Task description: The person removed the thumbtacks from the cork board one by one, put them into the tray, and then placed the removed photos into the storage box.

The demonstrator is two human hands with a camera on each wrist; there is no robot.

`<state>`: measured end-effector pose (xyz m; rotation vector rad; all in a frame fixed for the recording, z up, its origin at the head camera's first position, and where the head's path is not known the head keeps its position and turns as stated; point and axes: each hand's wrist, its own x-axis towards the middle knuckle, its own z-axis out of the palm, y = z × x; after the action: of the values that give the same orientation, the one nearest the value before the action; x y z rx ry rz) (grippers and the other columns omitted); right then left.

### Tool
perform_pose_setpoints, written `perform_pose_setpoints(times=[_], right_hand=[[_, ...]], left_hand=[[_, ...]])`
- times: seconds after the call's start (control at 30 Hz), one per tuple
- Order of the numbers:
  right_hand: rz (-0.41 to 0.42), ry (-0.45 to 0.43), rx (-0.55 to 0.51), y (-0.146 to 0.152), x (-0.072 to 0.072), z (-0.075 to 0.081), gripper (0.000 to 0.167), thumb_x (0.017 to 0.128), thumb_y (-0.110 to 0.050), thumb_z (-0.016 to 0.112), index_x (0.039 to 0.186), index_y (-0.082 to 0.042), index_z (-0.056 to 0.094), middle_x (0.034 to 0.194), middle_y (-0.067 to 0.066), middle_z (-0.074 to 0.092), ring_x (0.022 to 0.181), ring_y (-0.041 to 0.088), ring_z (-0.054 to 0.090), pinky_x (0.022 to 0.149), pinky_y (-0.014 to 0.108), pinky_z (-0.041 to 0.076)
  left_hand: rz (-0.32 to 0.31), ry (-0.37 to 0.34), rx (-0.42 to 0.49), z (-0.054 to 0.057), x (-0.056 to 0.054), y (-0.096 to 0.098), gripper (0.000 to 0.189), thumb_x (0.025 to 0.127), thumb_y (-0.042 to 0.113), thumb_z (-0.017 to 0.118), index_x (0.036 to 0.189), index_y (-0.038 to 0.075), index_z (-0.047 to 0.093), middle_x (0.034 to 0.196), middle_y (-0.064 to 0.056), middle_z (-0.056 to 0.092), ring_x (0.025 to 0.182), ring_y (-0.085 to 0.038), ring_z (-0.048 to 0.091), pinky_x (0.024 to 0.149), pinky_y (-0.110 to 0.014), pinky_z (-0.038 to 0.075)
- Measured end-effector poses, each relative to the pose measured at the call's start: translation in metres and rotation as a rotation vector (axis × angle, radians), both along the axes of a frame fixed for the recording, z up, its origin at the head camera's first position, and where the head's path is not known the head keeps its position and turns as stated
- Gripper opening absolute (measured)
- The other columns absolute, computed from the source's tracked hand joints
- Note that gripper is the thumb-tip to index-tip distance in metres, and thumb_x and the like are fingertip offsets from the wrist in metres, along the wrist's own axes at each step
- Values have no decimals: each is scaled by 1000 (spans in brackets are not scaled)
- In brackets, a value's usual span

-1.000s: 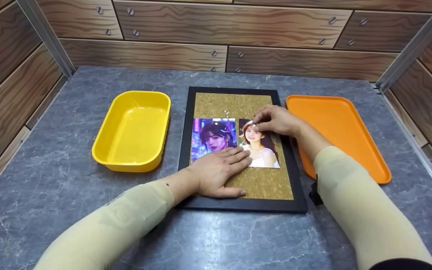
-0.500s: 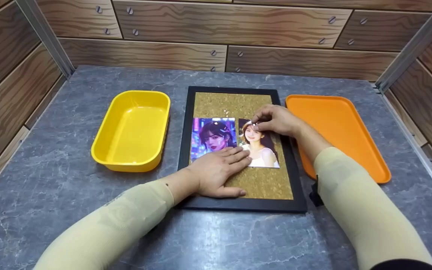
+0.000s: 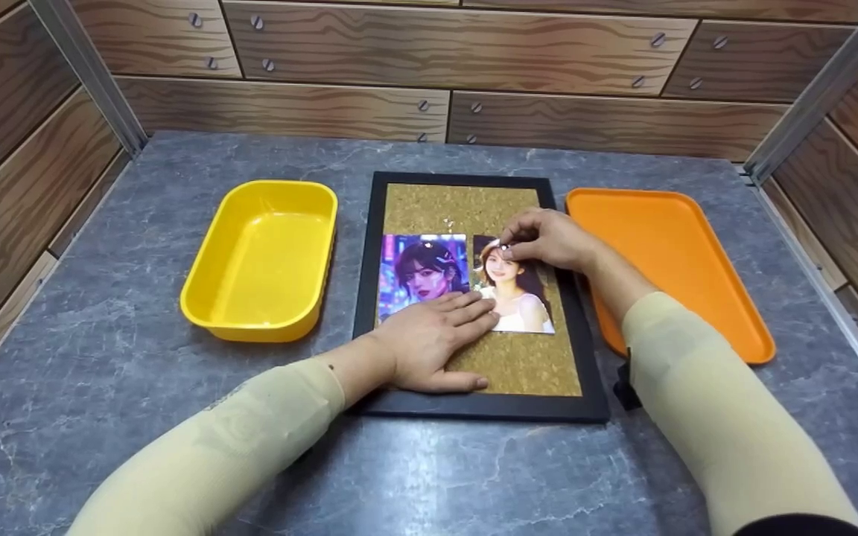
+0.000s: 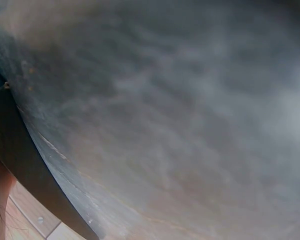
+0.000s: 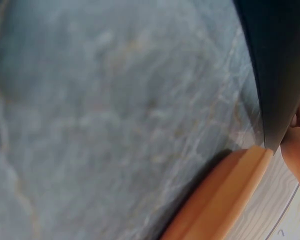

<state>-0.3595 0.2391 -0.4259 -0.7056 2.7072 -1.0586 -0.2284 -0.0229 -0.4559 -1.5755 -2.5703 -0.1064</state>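
A black-framed cork board (image 3: pixel 485 195) lies flat on the table, bearing two photos side by side. The left photo (image 3: pixel 426 266), in purple and blue tones, has a small shiny pushpin (image 3: pixel 429 244) at its top. My left hand (image 3: pixel 435 339) lies flat with fingers spread over the lower edge of that photo, its fingertips on the right photo (image 3: pixel 522 309), which shows a person in white. At the top of the right photo, my right hand (image 3: pixel 552 240) pinches a small clear pushpin (image 3: pixel 504 248) between thumb and fingers. A few tiny clear pins (image 3: pixel 449 222) lie on the cork above the photos.
To the left of the board stands a deep yellow bin (image 3: pixel 258 272). An orange tray (image 3: pixel 667 231) lies at the right, partly under my right forearm. Wood-patterned walls (image 3: pixel 466 48) enclose the grey marbled table (image 3: pixel 503 476) at the back and sides.
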Motion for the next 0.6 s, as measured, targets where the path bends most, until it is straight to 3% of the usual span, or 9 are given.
perform_pose_setpoints(times=[0.6], right_hand=[[-17, -29, -6, -1, -1, 0, 21, 81, -22, 81, 96, -10, 74, 112, 6, 64, 105, 17, 53, 96, 33, 41]], left_hand=[[4, 10, -3, 1, 0, 0, 88, 93, 73, 28, 155, 9, 30, 160, -12, 30, 149, -28, 26, 124, -37, 19]])
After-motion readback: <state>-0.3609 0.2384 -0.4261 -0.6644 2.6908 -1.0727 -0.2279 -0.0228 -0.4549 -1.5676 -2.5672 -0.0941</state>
